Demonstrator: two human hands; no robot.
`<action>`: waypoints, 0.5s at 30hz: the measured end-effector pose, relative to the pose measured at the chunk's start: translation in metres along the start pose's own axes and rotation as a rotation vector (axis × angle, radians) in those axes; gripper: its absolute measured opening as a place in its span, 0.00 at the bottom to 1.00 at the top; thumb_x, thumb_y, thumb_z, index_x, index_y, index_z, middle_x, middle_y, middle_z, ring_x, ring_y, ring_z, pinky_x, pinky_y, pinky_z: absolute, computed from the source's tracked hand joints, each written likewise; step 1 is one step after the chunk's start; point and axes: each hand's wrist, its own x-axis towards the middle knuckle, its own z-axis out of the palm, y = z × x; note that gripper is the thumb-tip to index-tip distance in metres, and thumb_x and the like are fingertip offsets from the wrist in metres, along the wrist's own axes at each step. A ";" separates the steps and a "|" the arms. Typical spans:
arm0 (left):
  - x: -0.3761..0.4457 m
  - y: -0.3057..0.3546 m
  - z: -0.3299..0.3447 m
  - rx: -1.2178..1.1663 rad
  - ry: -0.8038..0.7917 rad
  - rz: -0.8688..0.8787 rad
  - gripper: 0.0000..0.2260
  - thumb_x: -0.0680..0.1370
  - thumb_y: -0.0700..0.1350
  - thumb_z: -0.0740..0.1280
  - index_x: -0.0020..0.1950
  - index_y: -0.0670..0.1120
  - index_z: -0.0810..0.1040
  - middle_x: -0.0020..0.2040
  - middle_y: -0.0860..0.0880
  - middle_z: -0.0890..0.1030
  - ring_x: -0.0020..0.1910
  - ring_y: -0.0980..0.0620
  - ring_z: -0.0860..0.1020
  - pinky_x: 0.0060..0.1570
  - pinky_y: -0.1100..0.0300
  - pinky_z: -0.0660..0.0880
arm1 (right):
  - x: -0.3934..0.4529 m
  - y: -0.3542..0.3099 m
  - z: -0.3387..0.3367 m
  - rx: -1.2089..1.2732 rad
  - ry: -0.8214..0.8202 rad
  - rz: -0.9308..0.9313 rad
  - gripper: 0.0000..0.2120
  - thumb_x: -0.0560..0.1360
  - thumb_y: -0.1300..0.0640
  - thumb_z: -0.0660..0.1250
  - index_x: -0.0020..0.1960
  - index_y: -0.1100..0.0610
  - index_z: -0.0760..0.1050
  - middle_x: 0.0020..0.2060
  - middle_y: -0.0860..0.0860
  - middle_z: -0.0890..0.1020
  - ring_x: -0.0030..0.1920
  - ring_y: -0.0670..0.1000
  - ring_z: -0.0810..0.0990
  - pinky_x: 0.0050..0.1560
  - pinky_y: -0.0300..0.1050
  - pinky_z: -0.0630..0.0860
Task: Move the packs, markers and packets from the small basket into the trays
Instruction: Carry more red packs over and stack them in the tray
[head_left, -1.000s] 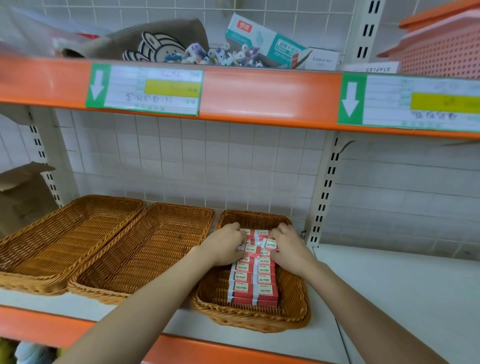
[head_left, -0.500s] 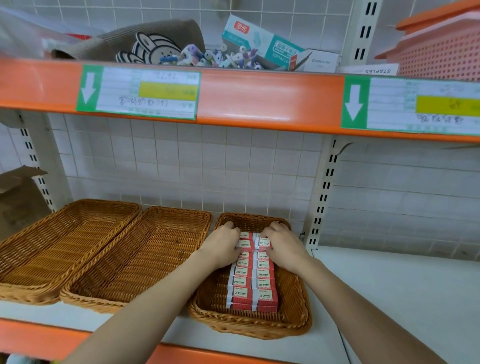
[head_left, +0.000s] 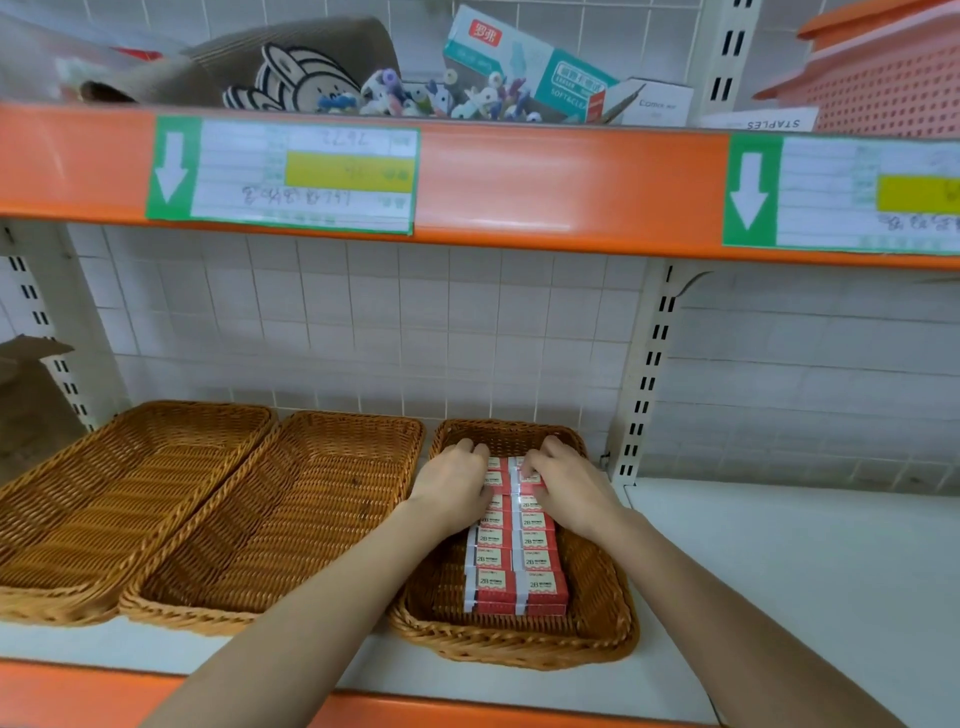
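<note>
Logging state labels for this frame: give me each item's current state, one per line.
small basket: on the shelf, holds two rows of packs
packs: stacked in the small basket, none moved yet
left hand: fingers curled over the far end of the left row
right hand: fingers curled over the far end of the right row
middle tray: nothing in it
left tray: nothing in it

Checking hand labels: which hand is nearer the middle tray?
Left. The left hand is in the small basket on the side by the middle tray; the right hand is farther.
</note>
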 end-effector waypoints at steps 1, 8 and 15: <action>0.000 0.000 0.000 -0.003 -0.005 0.004 0.13 0.79 0.48 0.63 0.61 0.44 0.71 0.56 0.46 0.74 0.55 0.48 0.74 0.48 0.60 0.72 | -0.001 0.000 -0.001 -0.002 -0.009 -0.005 0.12 0.80 0.58 0.61 0.62 0.54 0.72 0.58 0.52 0.72 0.58 0.52 0.71 0.49 0.44 0.71; -0.001 0.013 -0.008 0.029 0.001 0.052 0.14 0.80 0.49 0.60 0.62 0.43 0.71 0.59 0.44 0.73 0.59 0.46 0.72 0.53 0.55 0.73 | -0.016 0.003 -0.017 -0.066 -0.005 -0.017 0.16 0.80 0.52 0.58 0.64 0.56 0.74 0.60 0.52 0.76 0.62 0.53 0.69 0.61 0.49 0.68; -0.007 0.065 -0.018 0.157 -0.234 0.062 0.21 0.82 0.52 0.55 0.72 0.42 0.64 0.67 0.40 0.69 0.67 0.40 0.68 0.64 0.48 0.67 | -0.056 0.026 -0.035 -0.105 -0.192 0.051 0.25 0.83 0.47 0.52 0.78 0.52 0.55 0.77 0.50 0.58 0.76 0.52 0.54 0.73 0.54 0.55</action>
